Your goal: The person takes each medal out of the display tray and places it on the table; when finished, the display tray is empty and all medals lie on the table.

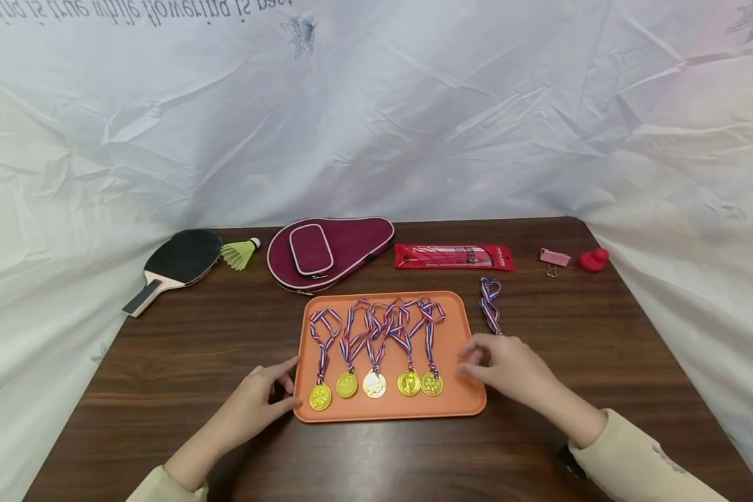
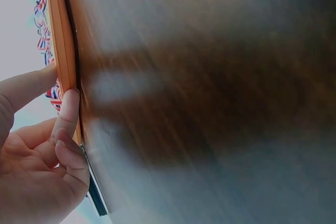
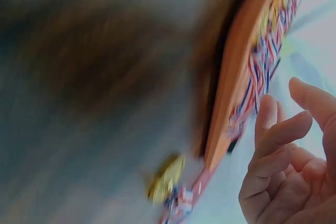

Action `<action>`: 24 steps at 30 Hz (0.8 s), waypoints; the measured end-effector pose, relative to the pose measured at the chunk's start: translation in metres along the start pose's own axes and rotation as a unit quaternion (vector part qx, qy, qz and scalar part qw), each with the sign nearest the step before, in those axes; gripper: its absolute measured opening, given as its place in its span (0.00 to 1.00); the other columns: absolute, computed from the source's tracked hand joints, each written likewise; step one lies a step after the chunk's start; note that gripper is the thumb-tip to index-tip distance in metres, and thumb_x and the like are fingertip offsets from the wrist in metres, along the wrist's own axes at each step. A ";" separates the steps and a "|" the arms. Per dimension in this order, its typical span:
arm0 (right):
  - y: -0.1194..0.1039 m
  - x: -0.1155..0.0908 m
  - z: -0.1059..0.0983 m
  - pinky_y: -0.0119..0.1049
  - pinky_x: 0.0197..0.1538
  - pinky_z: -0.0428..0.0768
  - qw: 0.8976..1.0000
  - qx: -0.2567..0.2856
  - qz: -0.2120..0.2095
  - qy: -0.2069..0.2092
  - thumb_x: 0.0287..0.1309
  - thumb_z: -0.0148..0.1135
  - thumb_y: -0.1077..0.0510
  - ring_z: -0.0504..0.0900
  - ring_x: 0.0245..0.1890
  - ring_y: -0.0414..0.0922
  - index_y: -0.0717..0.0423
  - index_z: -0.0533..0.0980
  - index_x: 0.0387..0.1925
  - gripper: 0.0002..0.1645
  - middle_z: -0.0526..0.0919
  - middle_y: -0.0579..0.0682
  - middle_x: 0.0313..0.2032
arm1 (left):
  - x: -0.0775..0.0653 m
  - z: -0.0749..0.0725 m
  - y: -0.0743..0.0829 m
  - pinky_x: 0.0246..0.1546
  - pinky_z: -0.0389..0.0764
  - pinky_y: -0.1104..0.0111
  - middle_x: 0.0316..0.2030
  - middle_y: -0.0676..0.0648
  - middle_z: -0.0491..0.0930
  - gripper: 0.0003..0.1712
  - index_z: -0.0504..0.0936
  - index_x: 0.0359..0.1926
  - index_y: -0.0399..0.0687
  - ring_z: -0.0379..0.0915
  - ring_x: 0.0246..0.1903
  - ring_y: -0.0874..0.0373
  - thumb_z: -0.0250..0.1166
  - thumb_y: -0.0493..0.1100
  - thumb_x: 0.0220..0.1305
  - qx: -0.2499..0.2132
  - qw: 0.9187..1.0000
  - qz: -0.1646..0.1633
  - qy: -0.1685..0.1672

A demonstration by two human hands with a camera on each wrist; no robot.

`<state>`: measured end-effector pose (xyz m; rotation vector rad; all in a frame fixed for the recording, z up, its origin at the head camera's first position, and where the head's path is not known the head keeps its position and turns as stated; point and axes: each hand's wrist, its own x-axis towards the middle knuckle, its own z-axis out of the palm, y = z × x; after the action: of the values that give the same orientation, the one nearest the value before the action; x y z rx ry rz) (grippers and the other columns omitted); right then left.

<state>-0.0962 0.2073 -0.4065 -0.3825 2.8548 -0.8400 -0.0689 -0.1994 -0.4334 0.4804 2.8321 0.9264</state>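
Observation:
An orange tray holds several medals with striped ribbons in a row. Most are gold, like the leftmost medal; the middle medal is silver-coloured. At the tray's left edge my left hand rests thumb and finger against the rim, also seen in the left wrist view. Over the right edge hovers my right hand, fingers loosely bent and nothing between them. Just beyond it a bundled striped ribbon lies on the table; its gold medal is hidden by the hand in the head view.
Along the back of the wooden table lie a table tennis paddle, shuttlecock, maroon paddle case with a small pouch on it, red packet, pink binder clip and red rubber duck.

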 end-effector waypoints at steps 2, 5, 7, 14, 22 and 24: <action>-0.005 0.002 0.009 0.30 0.22 0.68 1.000 0.004 -0.008 -0.009 0.45 0.67 0.47 0.69 0.18 0.34 0.40 0.77 0.28 0.08 0.73 0.33 0.20 | 0.001 -0.001 -0.002 0.25 0.63 0.72 0.25 0.60 0.72 0.35 0.70 0.57 0.40 0.60 0.26 0.62 0.70 0.46 0.48 -0.005 1.000 -0.003 -0.005; -0.011 0.005 0.018 0.29 0.25 0.70 1.000 0.003 -0.015 -0.019 0.44 0.68 0.46 0.70 0.20 0.32 0.40 0.77 0.27 0.08 0.73 0.32 0.19 | 0.002 -0.002 -0.004 0.25 0.63 0.72 0.25 0.60 0.72 0.35 0.70 0.58 0.42 0.60 0.26 0.62 0.69 0.46 0.48 -0.011 1.000 -0.011 -0.014; -0.014 0.006 0.022 0.29 0.24 0.70 1.000 -0.001 -0.013 -0.022 0.42 0.69 0.46 0.71 0.20 0.32 0.40 0.77 0.26 0.09 0.72 0.32 0.18 | 0.003 -0.002 -0.005 0.25 0.63 0.72 0.26 0.60 0.72 0.35 0.70 0.58 0.42 0.60 0.26 0.62 0.69 0.47 0.49 -0.014 1.000 -0.014 -0.019; -0.020 0.013 0.029 0.30 0.22 0.69 0.999 -0.014 0.000 -0.029 0.36 0.72 0.45 0.70 0.19 0.32 0.42 0.77 0.26 0.14 0.72 0.32 0.17 | 0.004 -0.002 -0.005 0.25 0.63 0.72 0.26 0.60 0.72 0.34 0.70 0.58 0.42 0.60 0.26 0.62 0.69 0.46 0.49 -0.011 1.000 -0.010 -0.021; -0.022 0.018 0.032 0.33 0.19 0.64 0.998 -0.029 0.019 -0.047 0.33 0.71 0.40 0.68 0.15 0.36 0.42 0.75 0.22 0.17 0.70 0.37 0.14 | 0.004 -0.002 -0.004 0.26 0.63 0.72 0.25 0.60 0.72 0.35 0.69 0.58 0.42 0.60 0.27 0.61 0.69 0.46 0.49 -0.009 1.000 -0.011 -0.023; -0.023 0.019 0.033 0.33 0.18 0.63 0.998 -0.034 0.018 -0.048 0.34 0.71 0.39 0.68 0.14 0.36 0.42 0.74 0.20 0.17 0.70 0.37 0.13 | 0.004 -0.002 -0.004 0.26 0.62 0.72 0.25 0.60 0.72 0.35 0.69 0.58 0.42 0.60 0.27 0.61 0.69 0.46 0.49 -0.007 1.000 -0.011 -0.023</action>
<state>-0.1027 0.1666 -0.4232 -0.3684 2.7978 -0.6988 -0.0742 -0.2018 -0.4344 0.4625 2.7825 0.9202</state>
